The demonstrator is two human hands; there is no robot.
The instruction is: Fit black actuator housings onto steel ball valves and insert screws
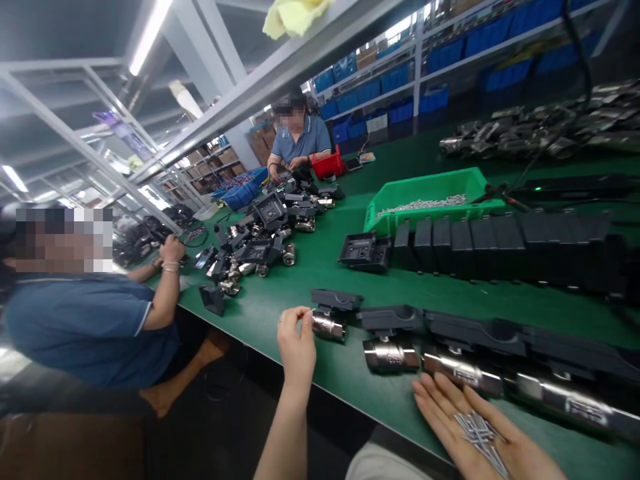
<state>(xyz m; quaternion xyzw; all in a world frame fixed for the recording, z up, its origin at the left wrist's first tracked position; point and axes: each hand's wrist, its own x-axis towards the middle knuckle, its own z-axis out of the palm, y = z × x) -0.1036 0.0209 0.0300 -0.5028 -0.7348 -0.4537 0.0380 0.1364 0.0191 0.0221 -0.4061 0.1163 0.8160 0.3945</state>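
Observation:
My left hand [296, 343] is closed in a pinch beside the nearest metal ball valve [329, 325], which has a dark housing [336, 299] on top. A thin bright tip, seemingly a screw [313, 311], shows at its fingertips; most of it is hidden. Palm up, my right hand [450, 417] lies with fingers stretched out and carries a small heap of silver screws [480, 437]. Its fingertips are close to another ball valve [463, 370] in the row along the table's front. A further valve [391, 355] with a dark housing stands between my hands.
A green bin [425, 215] of screws stands behind a row of dark housings [460, 247]. Assembled valves [265, 233] are piled on the green table [310, 273] at left. One co-worker [90, 320] sits at left, another [300, 140] at the far end by a red bin [327, 163].

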